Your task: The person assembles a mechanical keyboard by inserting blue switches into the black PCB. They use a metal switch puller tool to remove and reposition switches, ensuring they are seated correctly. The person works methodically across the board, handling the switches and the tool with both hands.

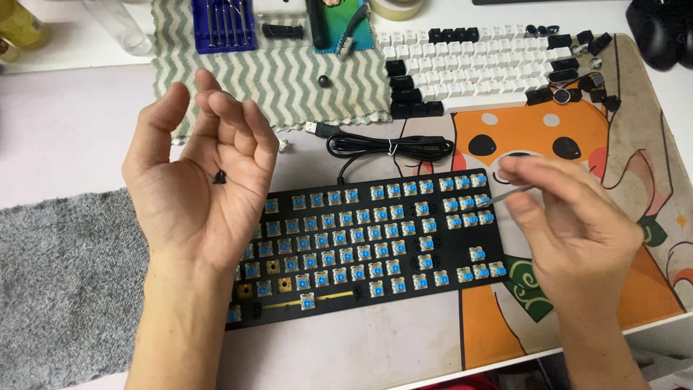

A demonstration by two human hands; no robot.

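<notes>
two bare hands hover over a flat black keyboard point(361, 245) with bumpy blue switches, on the counter point(58, 130). left hand point(195, 180) lies palm up, fingers loosely curled, a tiny black piece point(219, 176) on the palm. right hand point(570, 224) fingers pinch a thin metal tool point(509, 193) touching a switch.

A small black plastic part point(219, 176) lies loose in an upturned palm, above the left end of the black keycap-stripped keyboard with blue switches point(361, 238). A thin metal tool point(511, 193) slants toward its upper-right switches.
</notes>
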